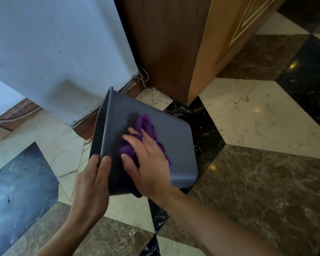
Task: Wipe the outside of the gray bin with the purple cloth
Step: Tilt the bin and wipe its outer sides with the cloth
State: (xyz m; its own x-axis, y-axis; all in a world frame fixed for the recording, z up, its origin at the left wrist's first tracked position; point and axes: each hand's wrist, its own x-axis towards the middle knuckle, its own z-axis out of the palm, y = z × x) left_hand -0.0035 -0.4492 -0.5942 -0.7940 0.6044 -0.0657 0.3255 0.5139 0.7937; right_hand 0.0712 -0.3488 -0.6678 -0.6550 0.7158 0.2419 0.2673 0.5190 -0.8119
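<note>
The gray bin (174,137) is tipped on its side above the marble floor, its open mouth facing left and one flat outer wall turned up toward me. My left hand (91,189) grips the bin's rim at the near left corner, thumb on the outer wall. My right hand (148,163) lies flat on that upturned wall, pressing the bunched purple cloth (144,126) against it. Cloth shows beyond my fingertips and beside my palm; the part under my hand is hidden.
A blue-white wall corner (63,61) with a brown skirting board stands just behind the bin. A wooden cabinet (174,43) rises at the back centre, with a thin cable (146,76) hanging at its foot. Patterned marble floor (257,117) spreads right and near.
</note>
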